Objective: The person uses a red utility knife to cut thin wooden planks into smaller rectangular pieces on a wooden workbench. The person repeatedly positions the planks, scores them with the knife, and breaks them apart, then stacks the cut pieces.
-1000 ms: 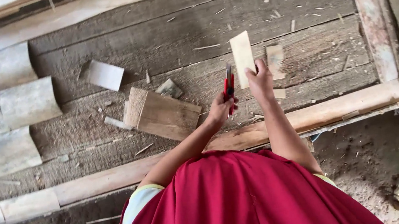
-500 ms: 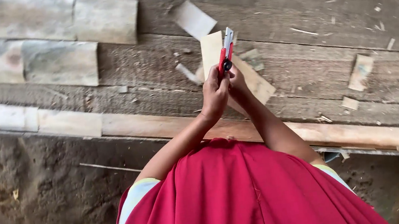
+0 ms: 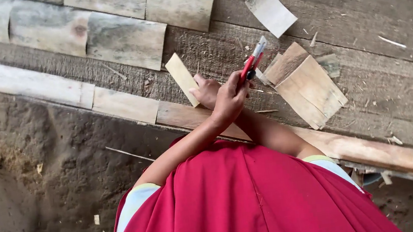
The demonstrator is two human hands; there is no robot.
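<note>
**Knife and wood strip held over the plank floor**

The left hand (image 3: 229,99) is clenched around a red utility knife (image 3: 253,60), whose blade end points up and away from the wrist. Just beside and partly behind it, the right hand (image 3: 207,91) pinches a pale, narrow wood strip (image 3: 182,77), tilted. Both hands hover together above a weathered plank floor (image 3: 361,20). Right of the knife lie flat wood offcuts (image 3: 309,86); beyond it, a pale rectangular scrap (image 3: 271,12).
</note>
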